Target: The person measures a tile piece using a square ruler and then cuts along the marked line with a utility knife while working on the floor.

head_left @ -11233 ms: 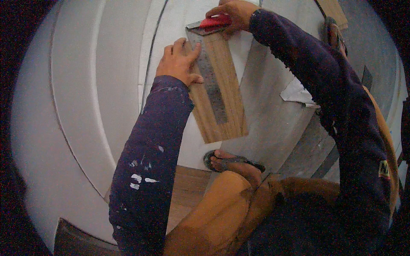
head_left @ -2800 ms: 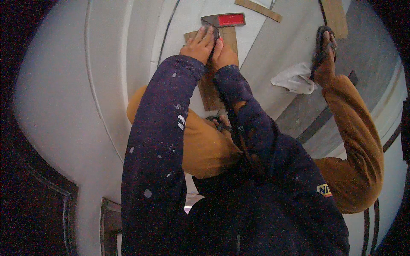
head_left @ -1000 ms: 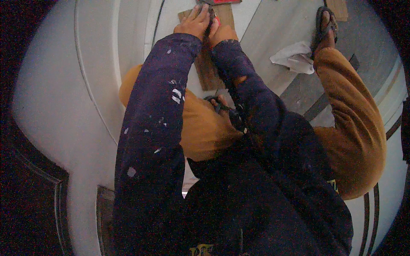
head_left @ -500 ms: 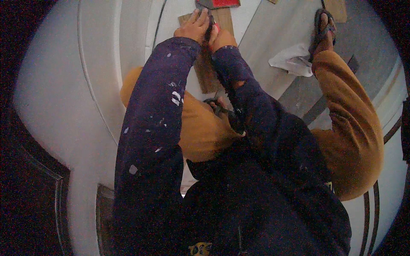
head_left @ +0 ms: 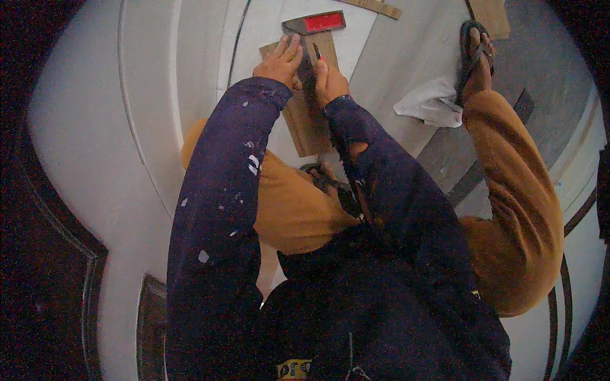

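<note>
The left hand point(head_left: 278, 63) lies palm down, its fingers stretched forward and slightly parted, pressing on a wooden plank point(head_left: 306, 130) and the edge of a dark metal blade rather than wrapping around anything. Just to its right, the right hand point(head_left: 332, 84) is curled closed around a slim tool point(head_left: 320, 57) with a red part and a dark tip that points away from the person; most of it is hidden in the grip.

The plank is under both hands, running from just beyond the left fingertips back toward the person, past the wrists. The blade belongs to a square point(head_left: 323, 23) with a red-faced stock; the stock sits just ahead of the fingertips, across the plank's far end, and the blade comes back between the hands.

Beneath the plank is a white sheet point(head_left: 349, 46). Ahead and to the right of the hands lies a narrow wooden strip point(head_left: 380, 7). Well to the right of the right hand are a crumpled white cloth point(head_left: 433, 105) and, beyond it, a sandalled foot point(head_left: 478, 60). Farther ahead on that side lies another wooden board point(head_left: 492, 19). Nearer the body, behind the hands, is the other foot point(head_left: 325, 178), partly covered.
</note>
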`<action>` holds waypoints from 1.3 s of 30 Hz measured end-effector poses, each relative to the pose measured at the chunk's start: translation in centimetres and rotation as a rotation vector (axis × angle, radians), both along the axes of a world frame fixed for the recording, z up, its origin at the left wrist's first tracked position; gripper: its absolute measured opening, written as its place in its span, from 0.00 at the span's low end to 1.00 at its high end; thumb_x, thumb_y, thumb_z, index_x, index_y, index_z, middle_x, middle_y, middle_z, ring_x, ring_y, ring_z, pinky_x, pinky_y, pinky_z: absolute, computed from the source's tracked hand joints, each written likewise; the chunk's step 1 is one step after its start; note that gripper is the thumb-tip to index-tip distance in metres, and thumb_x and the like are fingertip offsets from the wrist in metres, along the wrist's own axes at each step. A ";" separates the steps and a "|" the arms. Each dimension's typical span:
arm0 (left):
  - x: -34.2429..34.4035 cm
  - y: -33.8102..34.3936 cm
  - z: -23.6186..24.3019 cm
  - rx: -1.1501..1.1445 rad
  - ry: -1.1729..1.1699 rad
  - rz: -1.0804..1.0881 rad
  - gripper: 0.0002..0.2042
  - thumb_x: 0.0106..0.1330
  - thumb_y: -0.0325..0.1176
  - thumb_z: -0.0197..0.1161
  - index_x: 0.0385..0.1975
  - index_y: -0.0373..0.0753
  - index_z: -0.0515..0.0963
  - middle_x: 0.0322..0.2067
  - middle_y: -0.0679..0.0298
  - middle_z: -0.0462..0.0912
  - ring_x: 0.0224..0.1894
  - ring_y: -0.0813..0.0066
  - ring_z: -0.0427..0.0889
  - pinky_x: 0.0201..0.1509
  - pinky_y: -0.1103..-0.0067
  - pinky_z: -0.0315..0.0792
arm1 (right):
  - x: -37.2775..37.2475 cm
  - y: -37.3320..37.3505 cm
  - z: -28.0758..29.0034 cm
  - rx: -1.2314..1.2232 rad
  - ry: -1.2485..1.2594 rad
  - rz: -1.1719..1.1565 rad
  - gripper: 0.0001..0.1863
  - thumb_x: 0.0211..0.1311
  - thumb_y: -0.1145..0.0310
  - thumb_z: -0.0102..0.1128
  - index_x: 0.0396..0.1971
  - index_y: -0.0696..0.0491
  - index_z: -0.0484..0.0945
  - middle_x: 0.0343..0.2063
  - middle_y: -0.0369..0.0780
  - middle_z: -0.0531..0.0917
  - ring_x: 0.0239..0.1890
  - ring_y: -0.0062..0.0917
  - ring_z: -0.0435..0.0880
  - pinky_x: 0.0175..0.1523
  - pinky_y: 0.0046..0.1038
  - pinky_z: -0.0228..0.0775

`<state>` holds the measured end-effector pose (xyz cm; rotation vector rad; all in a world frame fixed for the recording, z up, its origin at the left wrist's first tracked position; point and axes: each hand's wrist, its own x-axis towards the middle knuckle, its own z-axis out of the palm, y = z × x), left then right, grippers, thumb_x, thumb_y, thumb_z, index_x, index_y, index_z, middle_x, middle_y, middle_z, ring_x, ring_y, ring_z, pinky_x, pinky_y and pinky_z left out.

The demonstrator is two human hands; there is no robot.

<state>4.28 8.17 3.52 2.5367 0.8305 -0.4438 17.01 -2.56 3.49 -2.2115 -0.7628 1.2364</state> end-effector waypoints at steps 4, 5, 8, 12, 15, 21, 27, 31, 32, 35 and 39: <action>-0.3 0.1 -1.9 0.024 -0.046 -0.069 0.38 0.52 0.34 0.73 0.67 0.44 0.65 0.75 0.65 0.53 0.75 0.58 0.56 0.66 0.58 0.72 | -0.5 0.2 -1.2 0.058 -0.121 -0.004 0.27 0.76 0.50 0.38 0.44 0.57 0.81 0.35 0.58 0.84 0.41 0.58 0.82 0.48 0.54 0.72; -0.6 0.0 -2.4 0.025 -0.048 -0.073 0.38 0.52 0.34 0.73 0.67 0.44 0.65 0.75 0.65 0.53 0.75 0.58 0.56 0.66 0.58 0.72 | -0.7 0.5 -1.5 0.085 -0.164 0.032 0.28 0.77 0.48 0.36 0.42 0.55 0.81 0.35 0.58 0.83 0.38 0.58 0.82 0.46 0.55 0.72; -0.8 -0.2 -3.0 0.058 -0.069 -0.076 0.39 0.52 0.34 0.73 0.67 0.43 0.65 0.75 0.64 0.52 0.75 0.57 0.56 0.67 0.58 0.71 | -0.9 0.8 -1.6 0.226 -0.183 -0.007 0.29 0.77 0.48 0.36 0.42 0.57 0.81 0.34 0.59 0.83 0.39 0.58 0.82 0.46 0.55 0.72; -0.2 -0.9 -1.7 0.000 -0.071 -0.078 0.38 0.53 0.33 0.72 0.67 0.42 0.65 0.75 0.64 0.52 0.75 0.57 0.56 0.66 0.57 0.72 | -0.8 0.0 -1.0 0.141 -0.232 -0.021 0.31 0.77 0.47 0.35 0.39 0.59 0.81 0.32 0.60 0.83 0.38 0.60 0.82 0.45 0.55 0.72; -0.8 -1.6 -1.2 0.055 -0.067 -0.083 0.37 0.53 0.32 0.72 0.66 0.43 0.65 0.75 0.64 0.53 0.75 0.57 0.56 0.66 0.58 0.72 | -1.1 0.2 0.2 0.071 -0.204 0.014 0.32 0.76 0.47 0.35 0.34 0.60 0.82 0.31 0.61 0.82 0.37 0.61 0.82 0.46 0.56 0.72; 1.5 -1.4 1.5 0.034 -0.036 -0.077 0.31 0.58 0.30 0.65 0.65 0.43 0.68 0.75 0.65 0.54 0.75 0.59 0.57 0.66 0.60 0.72 | 0.1 0.8 0.7 0.191 -0.405 -0.017 0.33 0.76 0.46 0.36 0.34 0.60 0.84 0.31 0.60 0.83 0.37 0.59 0.82 0.46 0.55 0.73; 1.8 -1.3 1.5 0.065 0.022 -0.072 0.23 0.67 0.30 0.53 0.63 0.45 0.71 0.75 0.68 0.55 0.74 0.61 0.59 0.65 0.62 0.73 | -0.4 2.3 2.1 -0.158 -0.220 0.018 0.32 0.75 0.47 0.37 0.35 0.60 0.84 0.31 0.59 0.84 0.37 0.57 0.83 0.45 0.53 0.74; 2.0 -1.8 1.2 0.103 0.024 -0.047 0.21 0.68 0.31 0.53 0.62 0.47 0.73 0.74 0.70 0.56 0.73 0.63 0.61 0.64 0.62 0.74 | 0.0 2.9 2.8 -0.232 -0.224 0.006 0.33 0.75 0.47 0.38 0.34 0.60 0.85 0.32 0.58 0.84 0.38 0.56 0.84 0.46 0.52 0.76; 2.0 -2.0 1.2 0.095 0.024 -0.044 0.21 0.68 0.31 0.53 0.62 0.47 0.73 0.74 0.70 0.56 0.73 0.63 0.61 0.64 0.62 0.74 | 0.0 3.1 3.2 -0.318 -0.222 0.030 0.33 0.75 0.46 0.38 0.33 0.60 0.85 0.33 0.58 0.84 0.39 0.55 0.84 0.46 0.51 0.76; 1.9 -2.1 0.9 0.136 -0.012 -0.007 0.21 0.68 0.31 0.54 0.62 0.48 0.73 0.74 0.71 0.57 0.73 0.63 0.62 0.63 0.61 0.75 | 0.1 2.7 4.1 -0.315 -0.209 0.073 0.34 0.74 0.46 0.38 0.32 0.61 0.85 0.33 0.57 0.85 0.39 0.55 0.85 0.47 0.50 0.77; 2.7 -1.8 0.9 0.131 0.026 -0.008 0.22 0.68 0.31 0.54 0.63 0.49 0.71 0.74 0.71 0.56 0.73 0.64 0.61 0.63 0.58 0.75 | 0.2 2.2 4.3 -0.252 -0.304 0.052 0.34 0.74 0.46 0.38 0.32 0.60 0.86 0.33 0.58 0.85 0.40 0.55 0.85 0.48 0.50 0.77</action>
